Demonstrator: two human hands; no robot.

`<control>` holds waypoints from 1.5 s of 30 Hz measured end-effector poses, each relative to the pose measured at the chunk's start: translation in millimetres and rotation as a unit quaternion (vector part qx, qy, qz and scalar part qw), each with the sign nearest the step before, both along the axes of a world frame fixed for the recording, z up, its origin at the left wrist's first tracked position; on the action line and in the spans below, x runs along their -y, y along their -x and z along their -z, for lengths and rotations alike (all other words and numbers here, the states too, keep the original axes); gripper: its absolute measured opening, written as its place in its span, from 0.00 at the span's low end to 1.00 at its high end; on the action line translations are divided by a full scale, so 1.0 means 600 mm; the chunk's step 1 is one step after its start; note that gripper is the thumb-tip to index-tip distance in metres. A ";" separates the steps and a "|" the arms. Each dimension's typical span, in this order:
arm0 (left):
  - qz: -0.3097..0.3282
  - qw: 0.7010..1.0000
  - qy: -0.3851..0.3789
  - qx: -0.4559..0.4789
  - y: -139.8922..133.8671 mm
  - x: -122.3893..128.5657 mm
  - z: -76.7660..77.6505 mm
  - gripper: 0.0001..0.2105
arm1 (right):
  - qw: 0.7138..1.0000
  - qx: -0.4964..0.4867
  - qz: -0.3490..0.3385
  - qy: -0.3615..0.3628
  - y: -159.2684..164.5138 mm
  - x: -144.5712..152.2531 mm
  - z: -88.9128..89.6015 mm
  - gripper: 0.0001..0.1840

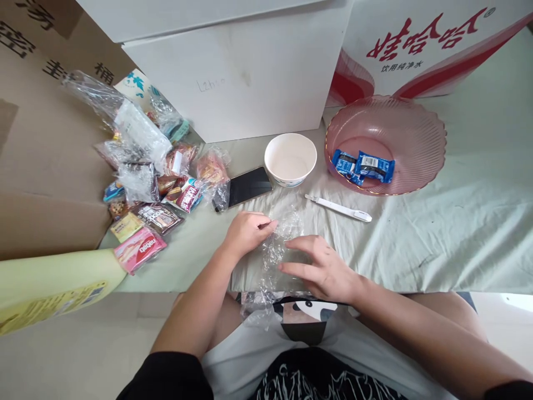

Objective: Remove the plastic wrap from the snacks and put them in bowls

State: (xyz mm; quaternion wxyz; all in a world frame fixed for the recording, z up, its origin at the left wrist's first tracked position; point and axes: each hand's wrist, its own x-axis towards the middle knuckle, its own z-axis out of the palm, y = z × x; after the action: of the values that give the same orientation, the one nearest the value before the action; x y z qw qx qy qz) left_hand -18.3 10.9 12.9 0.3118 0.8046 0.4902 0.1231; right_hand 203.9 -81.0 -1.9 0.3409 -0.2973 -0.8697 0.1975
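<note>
A crumpled clear plastic bag [272, 266] hangs over the front edge of the cloth-covered table, its lower end near my lap. My left hand [249, 233] pinches its upper left side between thumb and fingers. Just right of the bag is my right hand [325, 266], with thumb and fingers spread apart; whether a fingertip touches the plastic is hard to tell. Beyond my hands stand a white paper bowl [290, 158] and, to its right, a white utility knife [339, 209] lying flat. A dark phone [245, 188] lies left of the bowl.
A pink ribbed basin [416, 166] at the right holds blue snack packets [376, 168]. Wrapped snacks [156, 216] pile up at the left beside a brown carton [45, 139]. White boxes [250, 83] line the back. A yellow container [62, 283] lies at the left edge.
</note>
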 end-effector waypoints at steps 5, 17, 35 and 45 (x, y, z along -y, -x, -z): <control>-0.013 1.000 -0.003 -0.019 -0.003 0.005 -0.003 0.22 | 0.997 0.053 -0.055 -0.005 0.012 0.011 0.008 0.20; -0.031 0.998 -0.001 -0.045 -0.012 0.009 -0.004 0.20 | 0.999 0.042 -0.030 -0.015 0.038 0.022 0.016 0.20; -0.091 0.967 0.190 0.141 0.021 -0.013 -0.013 0.15 | 0.989 -0.083 0.123 0.023 -0.021 -0.024 -0.017 0.11; -0.152 0.963 0.123 0.183 0.016 -0.012 -0.002 0.13 | 0.996 0.024 -0.058 0.059 -0.035 -0.029 -0.017 0.13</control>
State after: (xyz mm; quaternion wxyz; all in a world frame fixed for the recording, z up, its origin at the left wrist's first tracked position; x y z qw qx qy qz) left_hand -28.0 18.2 14.1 0.4706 0.6399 0.5524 0.2528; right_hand 224.6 -63.5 8.5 0.2900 -0.2703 -0.8802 0.2608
